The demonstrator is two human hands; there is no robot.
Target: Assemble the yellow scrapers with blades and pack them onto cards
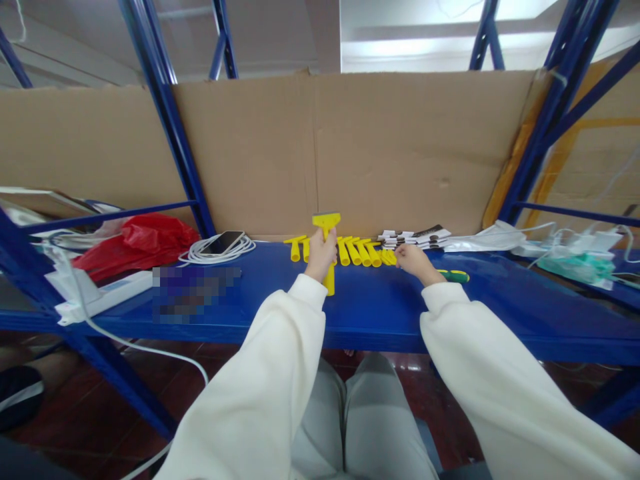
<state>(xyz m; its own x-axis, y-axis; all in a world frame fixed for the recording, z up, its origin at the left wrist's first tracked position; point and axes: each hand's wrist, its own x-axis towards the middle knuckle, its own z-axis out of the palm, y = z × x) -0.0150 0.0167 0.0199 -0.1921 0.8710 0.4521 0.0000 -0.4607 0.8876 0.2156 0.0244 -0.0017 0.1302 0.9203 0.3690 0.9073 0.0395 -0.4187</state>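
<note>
My left hand point(321, 253) is wrapped round the neck of a yellow scraper point(329, 283), which stands up with its wide flat head at the top. My right hand point(414, 260) reaches to small yellow plastic pieces point(387, 257), its fingertips pinched together beside them. Whatever those fingertips may hold is too small to make out. A row of yellow scraper handles point(354, 253) lies behind and right of my left hand, with another yellow handle point(295, 249) to its left. Close to my right wrist rests a screwdriver point(454, 275) with a green and yellow grip.
Small black-and-white packets point(415, 237) are stacked behind my right hand. On the left of the blue shelf point(280, 307) are a phone point(223, 243) on a coiled white cable, a red bag point(145, 243) and a power strip point(107, 297). Cardboard point(375, 153) stands behind.
</note>
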